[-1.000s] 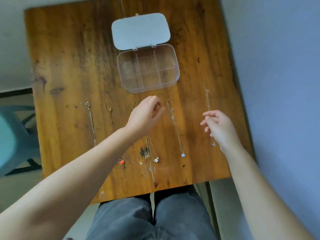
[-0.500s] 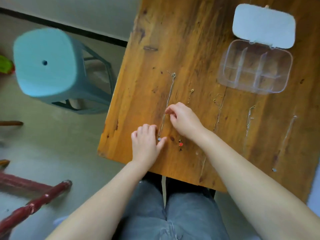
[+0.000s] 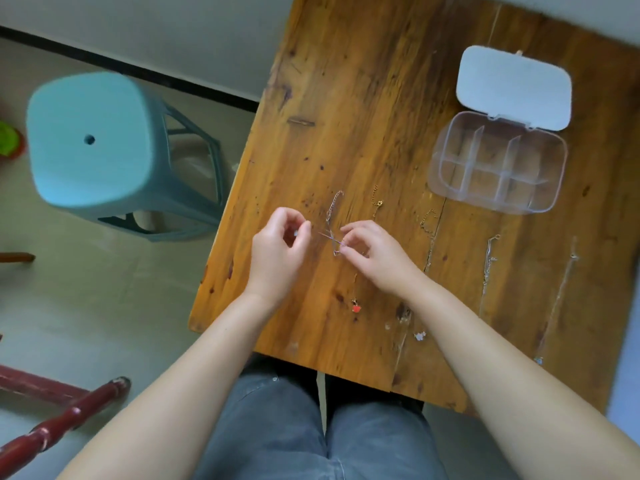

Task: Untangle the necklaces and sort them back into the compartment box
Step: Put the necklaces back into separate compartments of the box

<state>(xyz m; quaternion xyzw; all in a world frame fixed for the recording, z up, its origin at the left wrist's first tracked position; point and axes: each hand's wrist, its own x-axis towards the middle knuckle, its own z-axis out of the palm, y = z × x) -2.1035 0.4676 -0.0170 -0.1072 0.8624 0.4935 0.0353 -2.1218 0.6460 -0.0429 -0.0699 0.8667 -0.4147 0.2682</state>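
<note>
Both hands pinch one thin silver chain necklace [image 3: 331, 233]: left hand [image 3: 278, 251] and right hand [image 3: 375, 256] fingertips grasp it taut between them. Gathering for boxing seems underway; next, carrying it to the empty clear plastic compartment box [image 3: 446, 181] beyond the right fingers

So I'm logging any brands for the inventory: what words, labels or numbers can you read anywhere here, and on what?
None: no readable text shows.
The compartment box and its open lid are plain.
The blue stool shows only a hole, no mark.
The necklace pendants are too small to show any engraving.
</note>
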